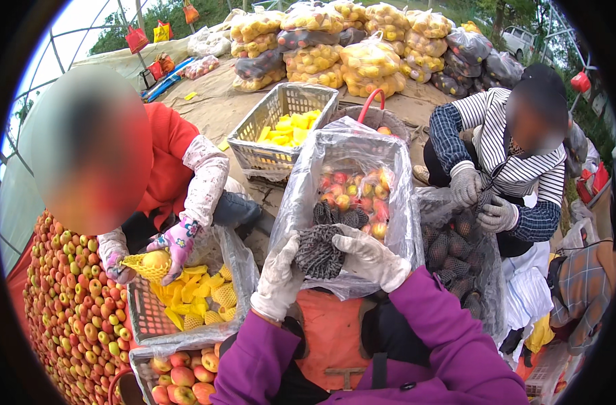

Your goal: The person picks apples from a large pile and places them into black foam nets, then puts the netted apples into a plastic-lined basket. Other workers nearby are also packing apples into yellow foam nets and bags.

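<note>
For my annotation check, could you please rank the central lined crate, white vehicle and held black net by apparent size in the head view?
1. Central lined crate
2. Held black net
3. White vehicle, farther away

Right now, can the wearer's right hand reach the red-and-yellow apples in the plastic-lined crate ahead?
Probably yes: the white-gloved right hand is near the apples, and several look uncovered; it would first have to leave the dark ribbed mesh bundle.
</note>
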